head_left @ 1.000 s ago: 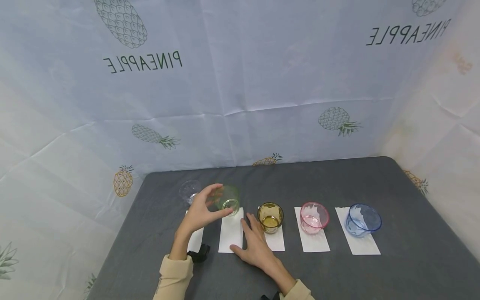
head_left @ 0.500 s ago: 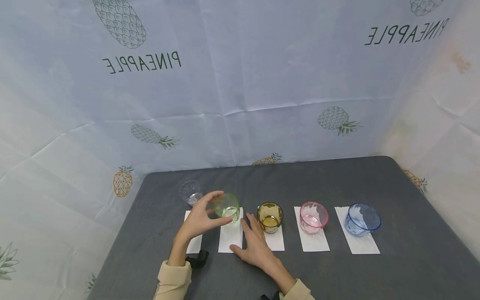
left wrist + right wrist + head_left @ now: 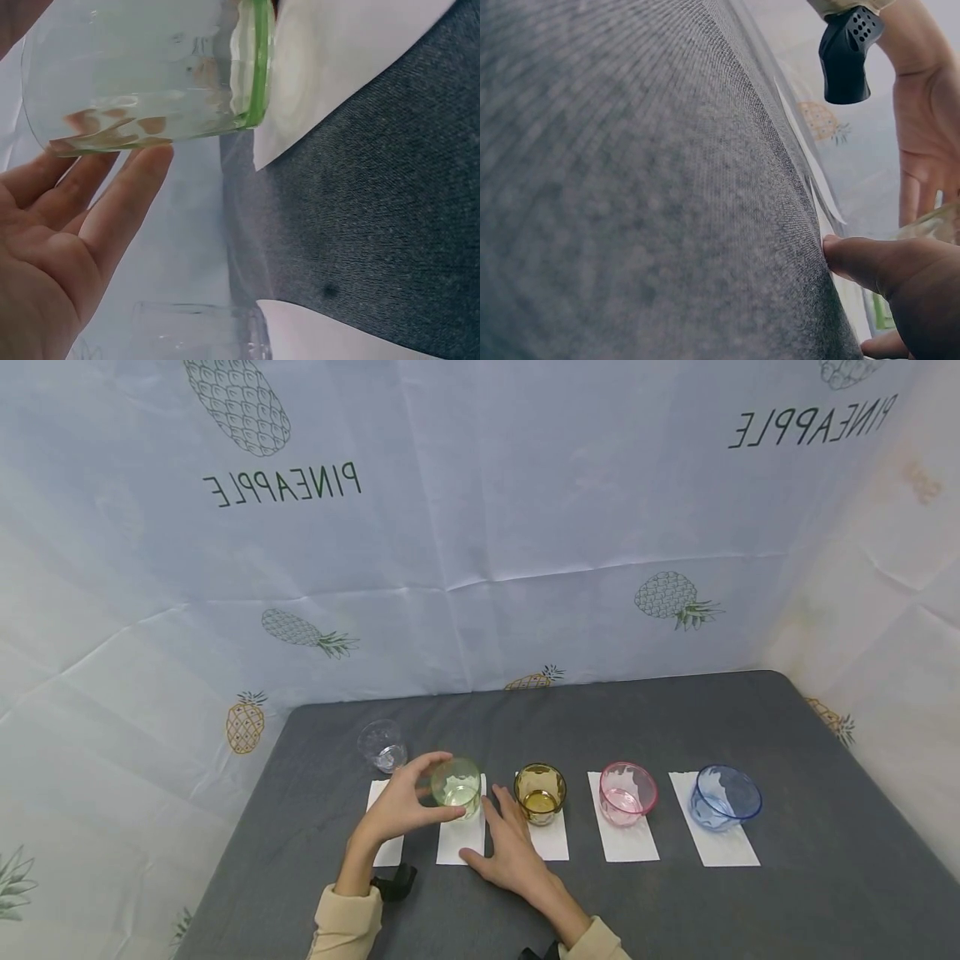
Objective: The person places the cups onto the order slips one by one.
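My left hand [image 3: 399, 802] holds a clear green glass cup [image 3: 457, 783] by its sides, thumb on the near side and fingers on the far side. The cup is upright, close over the second white paper strip [image 3: 460, 845] from the left. In the left wrist view the fingertips [image 3: 154, 161] press the cup's wall near its thick green base [image 3: 259, 67], which faces the paper. My right hand [image 3: 512, 852] rests with fingers spread, its thumb at that strip's right edge and its fingertips just left of an amber glass cup [image 3: 541, 793]; it holds nothing.
A colourless glass cup [image 3: 383, 747] stands behind the leftmost paper strip [image 3: 388, 852]. To the right, a pink glass cup [image 3: 627, 795] and a blue glass cup [image 3: 724, 799] stand on their own strips. The dark grey table [image 3: 832, 810] backs onto a pineapple-print curtain [image 3: 480, 510].
My left hand has brought the green cup down and toward me, from the strip's far end onto its upper part. The right hand and the other cups have stayed put.
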`<state>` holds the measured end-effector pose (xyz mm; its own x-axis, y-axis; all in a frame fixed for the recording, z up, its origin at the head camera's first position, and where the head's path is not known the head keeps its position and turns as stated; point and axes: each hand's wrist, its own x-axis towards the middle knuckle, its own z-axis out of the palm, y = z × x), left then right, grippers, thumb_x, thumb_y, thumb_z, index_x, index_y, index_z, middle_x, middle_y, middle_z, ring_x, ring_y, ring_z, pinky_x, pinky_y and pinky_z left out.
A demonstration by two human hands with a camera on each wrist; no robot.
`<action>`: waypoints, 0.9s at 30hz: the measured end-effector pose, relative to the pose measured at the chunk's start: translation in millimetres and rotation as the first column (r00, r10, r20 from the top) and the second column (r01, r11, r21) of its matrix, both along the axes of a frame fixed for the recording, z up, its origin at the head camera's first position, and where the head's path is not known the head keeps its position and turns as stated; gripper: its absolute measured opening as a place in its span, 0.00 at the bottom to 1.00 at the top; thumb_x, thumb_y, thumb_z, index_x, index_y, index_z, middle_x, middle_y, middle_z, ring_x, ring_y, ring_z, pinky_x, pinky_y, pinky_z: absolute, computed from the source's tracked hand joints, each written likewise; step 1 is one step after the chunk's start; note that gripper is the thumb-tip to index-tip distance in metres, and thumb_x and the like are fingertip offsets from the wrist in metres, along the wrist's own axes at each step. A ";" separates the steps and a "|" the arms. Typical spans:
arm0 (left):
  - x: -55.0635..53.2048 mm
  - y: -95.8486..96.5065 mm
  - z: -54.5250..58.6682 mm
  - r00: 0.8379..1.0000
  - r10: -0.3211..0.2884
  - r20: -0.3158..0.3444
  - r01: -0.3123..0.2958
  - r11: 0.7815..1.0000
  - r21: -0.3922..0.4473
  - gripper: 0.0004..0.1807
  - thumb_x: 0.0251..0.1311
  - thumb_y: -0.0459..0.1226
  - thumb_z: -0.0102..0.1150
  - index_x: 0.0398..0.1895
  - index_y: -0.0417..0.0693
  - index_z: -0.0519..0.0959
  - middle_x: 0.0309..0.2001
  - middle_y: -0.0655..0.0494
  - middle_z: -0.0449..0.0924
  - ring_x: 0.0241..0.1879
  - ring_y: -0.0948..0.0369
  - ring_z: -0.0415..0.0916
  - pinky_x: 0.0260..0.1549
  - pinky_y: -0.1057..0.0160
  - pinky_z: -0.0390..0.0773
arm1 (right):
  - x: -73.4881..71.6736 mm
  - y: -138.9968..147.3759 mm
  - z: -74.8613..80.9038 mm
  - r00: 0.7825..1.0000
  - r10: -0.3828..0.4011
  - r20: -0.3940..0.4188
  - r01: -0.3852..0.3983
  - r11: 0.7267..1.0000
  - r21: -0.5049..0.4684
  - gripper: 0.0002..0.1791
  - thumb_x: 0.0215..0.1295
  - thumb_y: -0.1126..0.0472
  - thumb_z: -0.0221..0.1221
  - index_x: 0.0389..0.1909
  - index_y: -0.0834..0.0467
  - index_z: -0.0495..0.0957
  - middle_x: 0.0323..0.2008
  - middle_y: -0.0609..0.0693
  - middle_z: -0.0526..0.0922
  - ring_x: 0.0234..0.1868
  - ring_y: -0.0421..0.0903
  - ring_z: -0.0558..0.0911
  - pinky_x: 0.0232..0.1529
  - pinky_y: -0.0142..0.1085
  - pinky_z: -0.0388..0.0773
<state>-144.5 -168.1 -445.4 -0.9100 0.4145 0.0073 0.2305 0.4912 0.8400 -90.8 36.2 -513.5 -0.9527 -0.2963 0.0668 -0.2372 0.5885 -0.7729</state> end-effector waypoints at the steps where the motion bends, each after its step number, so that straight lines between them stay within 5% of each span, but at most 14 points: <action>1: 0.3 -0.1 -0.3 1.000 -0.007 0.004 0.007 1.000 -0.001 0.46 0.52 0.44 0.79 0.73 0.41 0.67 0.71 0.41 0.71 0.69 0.42 0.72 0.62 0.43 0.79 | 0.0 0.0 0.1 1.000 0.000 0.001 0.000 1.000 0.000 0.46 0.57 0.52 0.74 0.70 0.73 0.67 0.76 0.74 0.57 0.77 0.74 0.57 0.73 0.71 0.56; 11: 0.8 -0.7 -3.0 0.997 -0.072 0.042 0.071 0.997 0.015 0.46 0.54 0.44 0.78 0.73 0.37 0.66 0.69 0.39 0.71 0.65 0.39 0.74 0.58 0.43 0.82 | -1.3 0.5 -0.4 1.000 0.013 0.007 -0.013 1.000 -0.021 0.47 0.57 0.52 0.75 0.69 0.73 0.67 0.75 0.75 0.57 0.77 0.75 0.55 0.72 0.72 0.55; 27: 0.0 -6.6 -7.2 0.995 -0.078 0.059 0.078 0.997 0.005 0.45 0.55 0.45 0.77 0.73 0.40 0.67 0.69 0.40 0.71 0.66 0.38 0.73 0.59 0.40 0.80 | -0.6 0.5 0.7 1.000 0.011 0.016 -0.011 1.000 -0.019 0.47 0.57 0.51 0.74 0.70 0.73 0.66 0.76 0.74 0.56 0.78 0.74 0.55 0.72 0.72 0.55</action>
<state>-144.6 -174.7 -452.6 -0.8737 0.4845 -0.0440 0.2184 0.4716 0.8543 -91.4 36.7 -512.9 -0.9504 -0.3056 0.0576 -0.2313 0.5708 -0.7878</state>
